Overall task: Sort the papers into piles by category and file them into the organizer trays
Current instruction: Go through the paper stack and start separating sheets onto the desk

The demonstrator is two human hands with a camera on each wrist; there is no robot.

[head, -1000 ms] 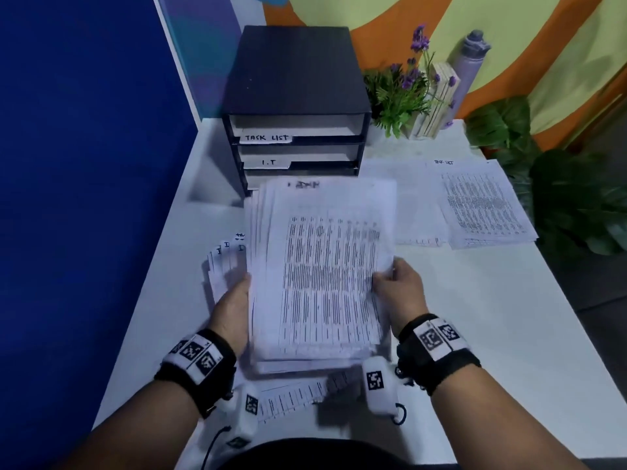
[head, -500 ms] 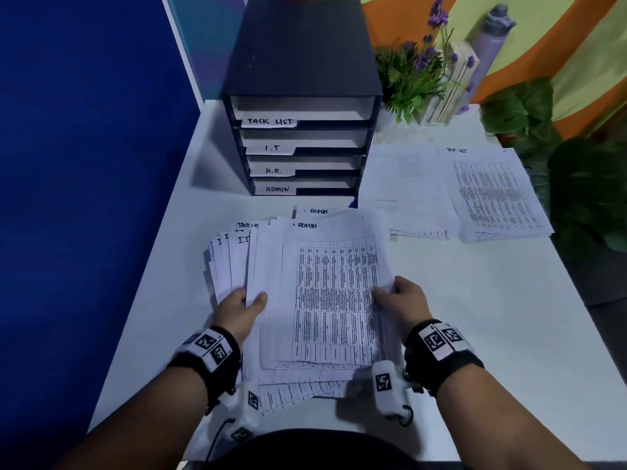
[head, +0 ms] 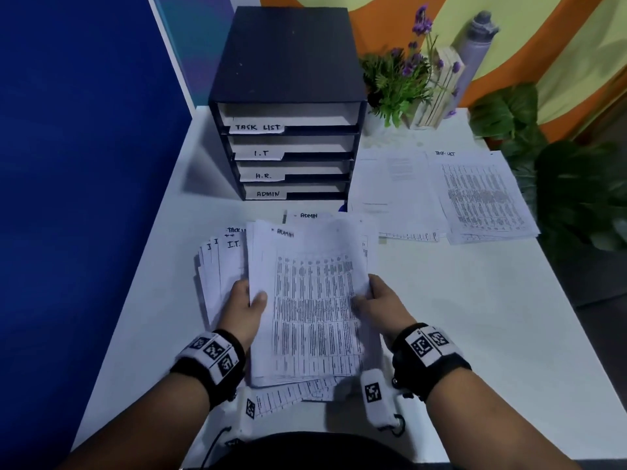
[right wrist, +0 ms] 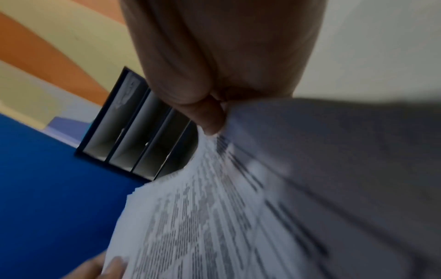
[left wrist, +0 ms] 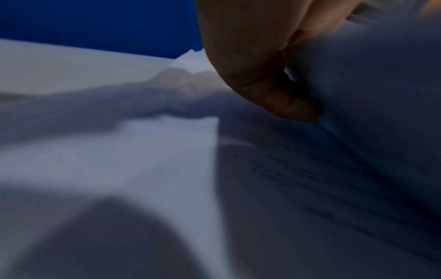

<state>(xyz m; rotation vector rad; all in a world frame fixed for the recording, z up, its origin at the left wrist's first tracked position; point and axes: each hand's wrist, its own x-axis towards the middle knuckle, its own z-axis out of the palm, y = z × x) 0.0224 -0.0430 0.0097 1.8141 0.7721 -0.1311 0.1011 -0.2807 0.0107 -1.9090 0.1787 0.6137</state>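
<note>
A thick stack of printed papers headed "ADMIN" is held just above the white desk. My left hand grips its left edge, thumb on top. My right hand pinches the right edge, as the right wrist view shows. Fanned sheets marked "I.T" lie under and left of the stack. The black organizer stands at the back with trays labelled TASK LIST, I.T, H.R. and ADMIN. In the left wrist view my fingers curl under the paper.
Two more paper piles lie at the right: a plain one and a "TASK LIST" one. A potted purple flower, a bottle and leafy plants stand behind. A blue partition borders the left.
The stack has come down from a raised tilt in front of the organizer to lie low over the desk. The lower tray labels and the I.T sheets now show.
</note>
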